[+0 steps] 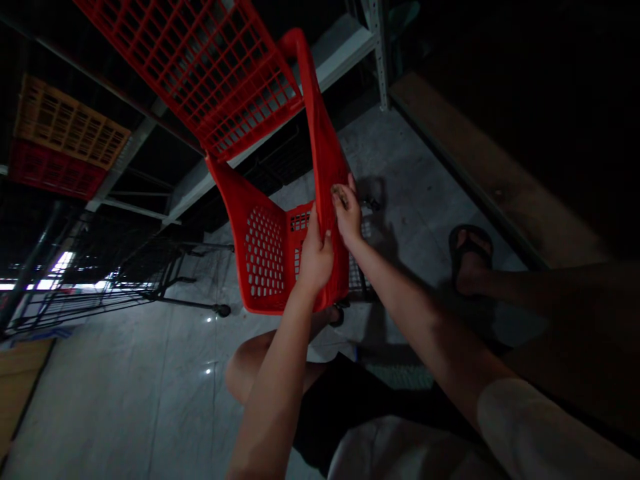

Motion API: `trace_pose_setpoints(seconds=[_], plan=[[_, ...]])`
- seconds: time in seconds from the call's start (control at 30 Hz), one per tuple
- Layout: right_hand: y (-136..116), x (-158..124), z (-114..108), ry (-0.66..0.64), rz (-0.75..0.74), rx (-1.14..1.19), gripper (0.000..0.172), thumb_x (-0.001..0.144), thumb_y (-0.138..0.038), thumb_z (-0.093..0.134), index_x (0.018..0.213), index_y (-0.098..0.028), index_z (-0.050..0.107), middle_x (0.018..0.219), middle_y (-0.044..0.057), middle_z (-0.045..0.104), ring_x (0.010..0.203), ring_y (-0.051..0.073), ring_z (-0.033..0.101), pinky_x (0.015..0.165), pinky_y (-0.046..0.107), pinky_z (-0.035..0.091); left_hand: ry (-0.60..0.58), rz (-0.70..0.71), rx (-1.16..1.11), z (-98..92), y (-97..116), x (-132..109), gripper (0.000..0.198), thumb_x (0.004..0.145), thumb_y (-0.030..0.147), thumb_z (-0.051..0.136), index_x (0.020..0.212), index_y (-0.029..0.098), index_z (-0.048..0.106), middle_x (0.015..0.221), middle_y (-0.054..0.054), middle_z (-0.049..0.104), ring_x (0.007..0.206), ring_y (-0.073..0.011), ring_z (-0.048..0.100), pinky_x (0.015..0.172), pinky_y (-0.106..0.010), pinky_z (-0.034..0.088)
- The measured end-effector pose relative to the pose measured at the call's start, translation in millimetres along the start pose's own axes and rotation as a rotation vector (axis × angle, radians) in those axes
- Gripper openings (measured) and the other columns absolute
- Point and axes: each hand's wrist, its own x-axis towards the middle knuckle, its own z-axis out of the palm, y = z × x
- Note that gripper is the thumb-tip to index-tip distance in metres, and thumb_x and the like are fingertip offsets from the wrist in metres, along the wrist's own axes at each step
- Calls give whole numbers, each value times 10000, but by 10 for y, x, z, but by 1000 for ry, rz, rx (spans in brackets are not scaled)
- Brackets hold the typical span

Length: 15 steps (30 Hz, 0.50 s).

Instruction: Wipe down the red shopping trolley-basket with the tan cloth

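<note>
A red plastic shopping cart (265, 253) stands in front of me, its side walls pierced with holes and a slatted red panel (235, 87) rising at its far upper end. My left hand (316, 259) is closed over the near side wall, with the fingers reaching to the inner face and the thumb on the rim. Against the outer face of the same wall rests my right hand (349, 212), its fingers curled inward. Something small and brownish may be between those fingers; the dim light hides what it is.
Left of the cart is a black wire cart (150, 287) on casters. Orange and red crates (70, 127) sit farther left. A grey metal shelf (345, 57) stands behind. A wooden board (500, 180) lies at right, near a sandalled foot (470, 260) on the tiled floor (125, 393).
</note>
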Motion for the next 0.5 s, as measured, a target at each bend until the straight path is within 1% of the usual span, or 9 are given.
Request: trace_pose_setpoints(seconds=[0.07, 0.13, 0.2, 0.27, 0.3, 0.37, 0.43, 0.5], plan=[[16, -27, 15, 9, 24, 42, 415, 1002, -471, 604, 1354, -272, 700, 1700, 62, 461, 1559, 224, 462, 1325, 471, 354, 5, -6, 4, 4, -2, 2, 622, 1084, 406, 492, 1674, 283, 335, 1799, -51, 296, 1684, -251, 233, 1407, -458, 141], [-17, -225, -17, -27, 58, 118, 433, 1007, -431, 597, 1402, -279, 690, 1641, 59, 541, 1547, 212, 483, 1332, 471, 349, 13, -13, 2, 8, -5, 0, 620, 1082, 391, 495, 1672, 283, 341, 1796, -48, 304, 1683, -247, 239, 1406, -452, 149], [-81, -573, -100, -51, 109, 184, 444, 1018, -406, 567, 1424, -276, 692, 1588, 54, 604, 1510, 200, 532, 1325, 458, 373, 23, -15, 0, 10, -17, -4, 614, 1078, 371, 498, 1669, 294, 352, 1794, -34, 309, 1680, -245, 247, 1405, -453, 153], [-151, -1002, -221, -29, 159, 205, 456, 1039, -379, 499, 1427, -252, 701, 1541, 71, 646, 1434, 206, 612, 1280, 460, 449, 36, -15, 5, 6, -39, -5, 608, 1075, 363, 502, 1665, 306, 363, 1793, -22, 314, 1680, -246, 248, 1406, -458, 152], [-185, -1221, -290, -15, 176, 188, 461, 1046, -363, 479, 1430, -247, 704, 1530, 78, 655, 1418, 212, 627, 1266, 468, 467, 43, -16, 9, 1, -53, -5, 607, 1075, 371, 506, 1663, 310, 367, 1792, -19, 316, 1682, -248, 240, 1406, -461, 148], [-245, -1619, -425, -2, 185, 102, 430, 1019, -317, 548, 1403, -265, 734, 1515, 72, 667, 1435, 222, 612, 1286, 474, 439, 51, -21, 20, -11, -79, -4, 614, 1075, 409, 521, 1662, 312, 368, 1791, -20, 318, 1687, -256, 219, 1407, -468, 134], [-284, -1910, -530, -13, 165, -23, 430, 1006, -269, 561, 1393, -293, 745, 1508, 53, 673, 1457, 216, 591, 1301, 468, 416, 46, -24, 31, -24, -93, -5, 631, 1073, 445, 532, 1666, 312, 361, 1793, -26, 314, 1689, -267, 208, 1407, -477, 120], [-290, -2049, -573, -23, 149, -106, 451, 1016, -255, 523, 1412, -301, 734, 1509, 47, 673, 1462, 209, 585, 1292, 463, 428, 34, -22, 45, -37, -91, -14, 643, 1074, 455, 532, 1673, 311, 349, 1798, -32, 300, 1689, -274, 207, 1407, -486, 107]])
